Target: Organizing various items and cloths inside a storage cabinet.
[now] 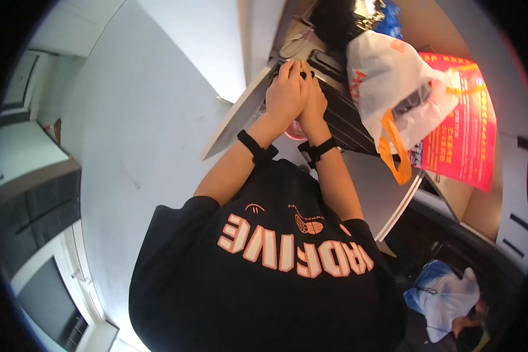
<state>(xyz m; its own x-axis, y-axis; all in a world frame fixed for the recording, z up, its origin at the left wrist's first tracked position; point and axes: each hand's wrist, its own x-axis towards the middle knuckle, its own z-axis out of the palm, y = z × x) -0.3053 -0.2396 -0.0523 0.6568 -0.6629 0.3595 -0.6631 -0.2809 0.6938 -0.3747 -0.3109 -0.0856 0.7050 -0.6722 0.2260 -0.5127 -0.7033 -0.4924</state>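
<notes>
My left hand (286,97) and my right hand (315,100) are brought together at the upper middle, fingertips pointing away from me. The fingers overlap around a small black object (307,75), mostly covered, so its kind and the grip on it cannot be made out. Both hands are above an opening between a pale door-like panel (240,116) on the left and a dark ridged edge (345,116) on the right. Below my wrists, part of a pinkish-red round item (295,131) shows. A black strap is fastened around each wrist.
On the right, a white plastic bag (383,83) with orange handles (394,149) lies beside a red printed sheet (462,141). Black items (332,22) sit behind it. A blue-and-white cloth-like bundle (444,295) is at lower right. White doors line the left.
</notes>
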